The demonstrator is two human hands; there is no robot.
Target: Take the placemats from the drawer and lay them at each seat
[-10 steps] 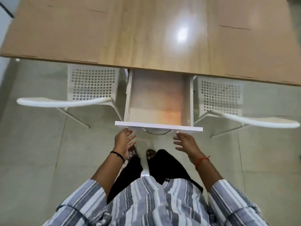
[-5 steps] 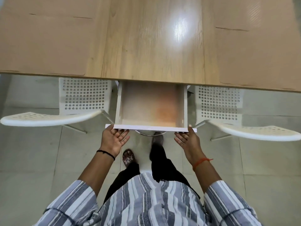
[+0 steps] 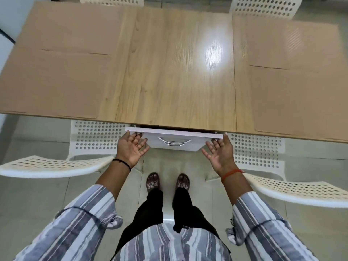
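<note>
The white drawer (image 3: 175,140) under the wooden table (image 3: 177,72) is pushed almost fully in; only its front with a chrome handle shows. My left hand (image 3: 131,147) rests flat against the drawer front's left end, fingers spread. My right hand (image 3: 219,152) presses its right end, also open. Tan placemats lie on the table: a near left placemat (image 3: 50,85), a far left placemat (image 3: 75,29), a near right placemat (image 3: 293,98) and a far right placemat (image 3: 286,44).
White perforated chairs stand at my left (image 3: 56,164) and right (image 3: 282,183), tucked partly under the table. Two more white chairs (image 3: 263,6) show across the far edge. My feet stand on the grey tiled floor (image 3: 28,200) between the near chairs.
Both hands have pushed the empty drawer from wide open to nearly shut under the table. I stepped closer, and more of the tabletop is in view.
</note>
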